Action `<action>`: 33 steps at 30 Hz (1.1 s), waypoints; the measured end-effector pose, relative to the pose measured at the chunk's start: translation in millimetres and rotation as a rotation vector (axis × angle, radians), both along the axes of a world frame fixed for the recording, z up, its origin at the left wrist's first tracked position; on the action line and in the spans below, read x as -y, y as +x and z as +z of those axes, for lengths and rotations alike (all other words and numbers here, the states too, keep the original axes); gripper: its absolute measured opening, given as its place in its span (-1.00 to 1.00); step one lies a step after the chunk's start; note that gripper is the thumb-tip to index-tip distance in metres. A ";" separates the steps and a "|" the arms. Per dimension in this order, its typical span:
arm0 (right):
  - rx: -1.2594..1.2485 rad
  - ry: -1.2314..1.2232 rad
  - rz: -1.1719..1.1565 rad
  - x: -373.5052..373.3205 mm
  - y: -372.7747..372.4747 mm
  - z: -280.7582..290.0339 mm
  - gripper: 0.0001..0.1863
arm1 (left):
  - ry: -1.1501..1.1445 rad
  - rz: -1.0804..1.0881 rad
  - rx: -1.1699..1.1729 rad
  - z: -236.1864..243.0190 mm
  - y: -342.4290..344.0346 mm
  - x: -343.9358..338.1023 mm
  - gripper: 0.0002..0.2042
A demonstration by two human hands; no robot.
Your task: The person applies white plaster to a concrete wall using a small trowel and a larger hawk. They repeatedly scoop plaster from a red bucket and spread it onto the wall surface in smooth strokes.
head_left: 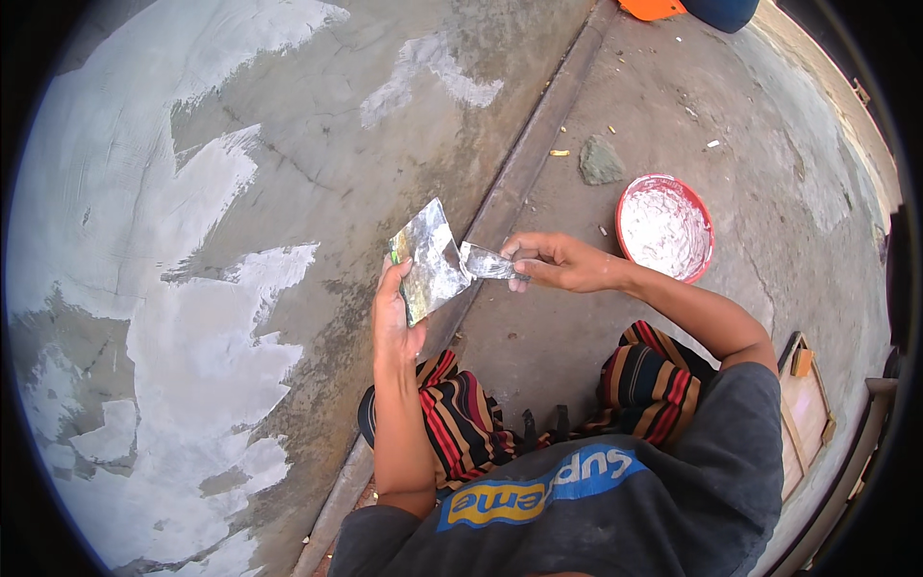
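Observation:
My left hand (392,306) grips the edge of a flat rectangular plastering blade (430,264), its face smeared with white putty. From the right, my right hand (560,262) pinches a small putty knife (486,263). The knife's tip touches or nearly touches the right edge of the blade, where a bit of white putty sits. Beyond my right hand stands a round red basin (710,223), coated inside with white putty. To my left rises a grey wall (317,144) with broad white putty patches (212,356).
A grey stone (601,161) lies on the concrete floor (692,106) near the basin. A raised ledge (524,163) runs along the wall's foot. At the right leans a wooden framed board (806,413). Orange (652,8) and dark blue (721,12) objects show at the top.

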State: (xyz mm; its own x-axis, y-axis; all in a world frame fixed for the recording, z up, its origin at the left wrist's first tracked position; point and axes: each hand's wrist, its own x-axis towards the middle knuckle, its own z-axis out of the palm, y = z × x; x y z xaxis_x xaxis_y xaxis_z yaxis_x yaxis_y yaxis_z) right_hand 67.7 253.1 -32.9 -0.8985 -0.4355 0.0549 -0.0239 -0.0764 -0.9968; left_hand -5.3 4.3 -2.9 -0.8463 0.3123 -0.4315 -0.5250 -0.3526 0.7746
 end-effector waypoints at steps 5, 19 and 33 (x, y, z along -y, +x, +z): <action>-0.067 0.028 -0.052 3.5 4.3 4.8 -0.79 | 0.033 0.029 -0.021 -6.2 -0.5 0.8 -0.67; -0.010 0.121 -0.066 -12.9 24.5 30.7 -0.76 | -0.028 0.044 -0.115 -1.6 2.9 1.7 -0.69; 0.140 -0.194 -0.437 -39.7 -15.1 61.0 -0.63 | -0.085 0.147 -0.119 -13.5 5.9 -10.2 -0.39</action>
